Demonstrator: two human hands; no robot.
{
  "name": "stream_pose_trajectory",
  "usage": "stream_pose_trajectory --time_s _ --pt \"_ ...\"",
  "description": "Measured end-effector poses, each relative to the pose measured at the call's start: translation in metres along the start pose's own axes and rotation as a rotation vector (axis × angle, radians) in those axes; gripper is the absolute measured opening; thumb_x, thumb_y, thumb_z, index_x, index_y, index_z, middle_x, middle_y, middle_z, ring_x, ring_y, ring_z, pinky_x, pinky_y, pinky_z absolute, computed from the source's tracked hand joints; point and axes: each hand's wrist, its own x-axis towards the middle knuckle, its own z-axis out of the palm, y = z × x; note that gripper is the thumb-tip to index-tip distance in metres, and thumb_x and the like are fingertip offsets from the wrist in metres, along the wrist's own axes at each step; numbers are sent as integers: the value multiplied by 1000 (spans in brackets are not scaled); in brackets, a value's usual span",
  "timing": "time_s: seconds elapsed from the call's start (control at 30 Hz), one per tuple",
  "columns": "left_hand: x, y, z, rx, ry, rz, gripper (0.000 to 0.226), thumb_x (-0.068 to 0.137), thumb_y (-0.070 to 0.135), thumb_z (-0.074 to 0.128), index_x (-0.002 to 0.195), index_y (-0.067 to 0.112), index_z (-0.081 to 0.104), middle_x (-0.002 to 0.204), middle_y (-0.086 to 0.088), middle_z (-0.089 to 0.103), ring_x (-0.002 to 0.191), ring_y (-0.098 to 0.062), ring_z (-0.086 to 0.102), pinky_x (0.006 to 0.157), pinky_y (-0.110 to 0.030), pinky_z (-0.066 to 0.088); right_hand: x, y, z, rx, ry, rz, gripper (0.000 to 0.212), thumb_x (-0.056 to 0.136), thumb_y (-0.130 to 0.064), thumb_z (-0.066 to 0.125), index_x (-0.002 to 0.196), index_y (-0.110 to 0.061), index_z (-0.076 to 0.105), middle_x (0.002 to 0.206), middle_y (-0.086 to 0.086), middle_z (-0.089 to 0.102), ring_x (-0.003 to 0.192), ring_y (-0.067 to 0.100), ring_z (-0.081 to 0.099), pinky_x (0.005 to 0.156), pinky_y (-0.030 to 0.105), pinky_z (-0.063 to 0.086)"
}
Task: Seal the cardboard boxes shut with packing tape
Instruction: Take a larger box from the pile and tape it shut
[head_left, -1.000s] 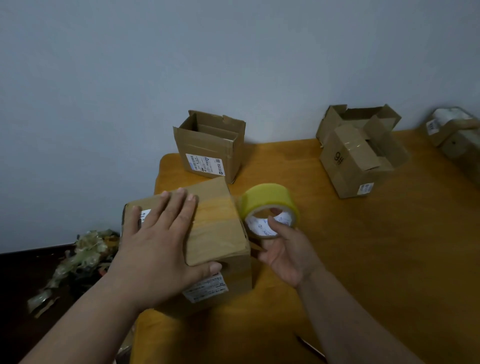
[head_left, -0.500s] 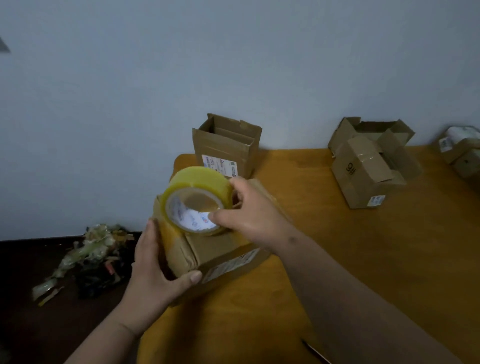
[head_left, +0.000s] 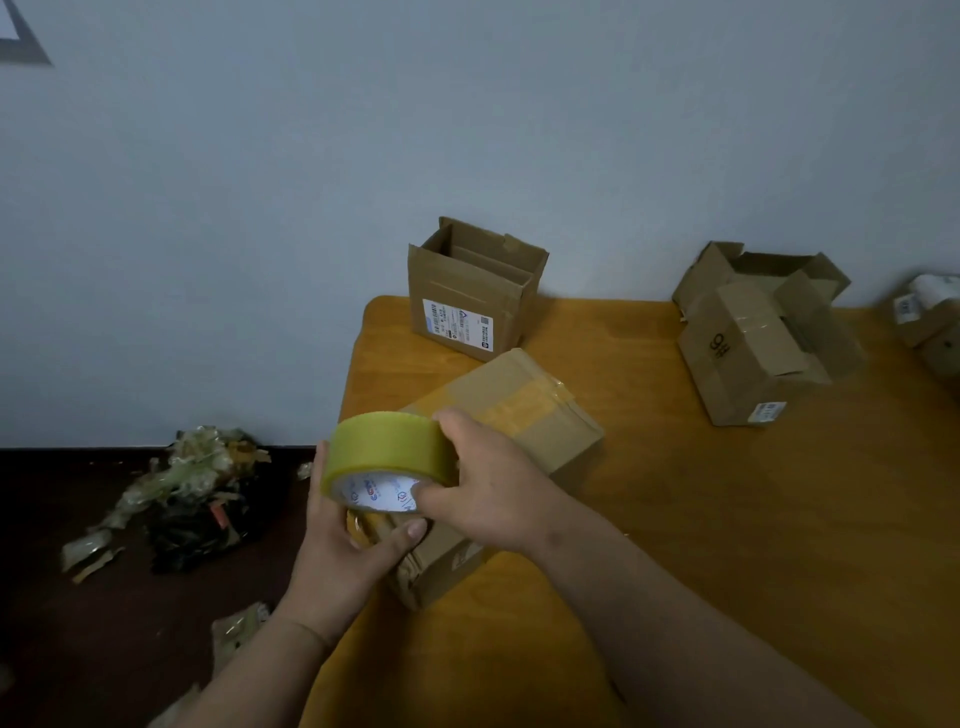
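A closed cardboard box (head_left: 540, 415) lies near the left edge of the wooden table (head_left: 701, 519), with yellowish tape across its top. My right hand (head_left: 488, 488) grips a roll of yellow packing tape (head_left: 387, 457) over the box's near-left end, thumb inside the core. My left hand (head_left: 343, 540) holds that end of the box from the left, its thumb pressed on the box's side under the roll. The box's left face is hidden behind the roll and my hands.
An open box (head_left: 470, 296) with a white label stands at the table's back left. An open box (head_left: 753, 332) with loose flaps lies at the back right, and further boxes (head_left: 930, 322) sit at the right edge. Tape scraps and rubbish (head_left: 192, 493) litter the dark floor to the left.
My right hand carried the tape roll from the box's right side over its top to the near-left end. My left hand left the top and now clasps the box's left end. The box turned.
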Motion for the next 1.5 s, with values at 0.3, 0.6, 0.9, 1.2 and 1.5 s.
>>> stream_pose_trajectory --time_s 0.3,0.6,0.9,1.2,1.5 --pt "10 6 -4 37 -150 58 92 58 67 75 138 65 29 158 30 12 146 0 18 113 -35 33 15 14 -33 -223 -27 -41 38 84 -21 60 116 -26 40 100 -2 54 89 19 56 75 44 53" --pt "22 22 8 500 -198 377 79 84 57 39 146 59 -10 157 28 -24 148 -5 -17 119 -38 4 8 46 -69 -197 41 18 31 79 -17 64 103 -28 48 88 -6 52 79 15 54 62 34 48" --pt "33 23 20 329 -375 163 84 94 50 49 148 46 -16 156 31 -20 142 14 -13 119 -25 7 -17 28 -84 -107 66 -31 43 76 -26 78 105 -36 47 88 -7 58 74 8 60 57 24 52" --pt "23 30 21 182 -342 37 70 92 44 49 140 66 2 156 34 -10 144 10 -7 117 -26 9 -80 85 -157 -176 -113 279 52 75 -32 82 118 -42 53 102 -12 63 84 0 62 69 20 54" --pt "15 47 26 234 -327 13 51 88 51 46 121 81 22 157 30 -8 145 0 -1 121 -41 14 -118 178 -139 -466 -117 519 66 88 -14 60 140 -48 38 132 -14 54 119 13 52 95 32 36"
